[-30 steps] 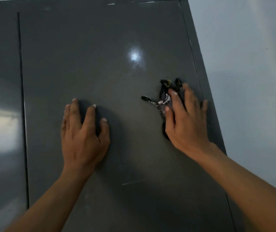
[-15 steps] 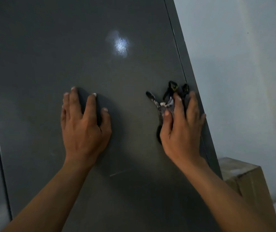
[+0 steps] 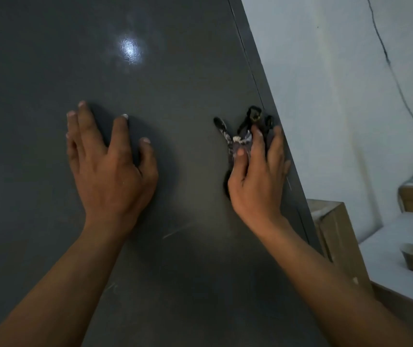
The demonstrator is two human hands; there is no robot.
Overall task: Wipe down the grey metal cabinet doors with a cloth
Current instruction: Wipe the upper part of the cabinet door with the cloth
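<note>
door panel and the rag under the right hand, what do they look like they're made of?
Cabinet door: looks like painted sheet metal, dark grey with a semi-gloss finish; it throws a soft light glare and shows fine pale scratches lower down. Cloth: soft woven fabric, dark with pale mottled patches and loose strappy ends, bunched under the right hand. The exact fibre can't be told.

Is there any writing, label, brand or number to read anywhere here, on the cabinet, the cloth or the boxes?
None can be read.
Cabinet door: plain grey, only a light glare.
Cloth under the right hand: patterned, no letters.
Cardboard box: no print visible.
</note>
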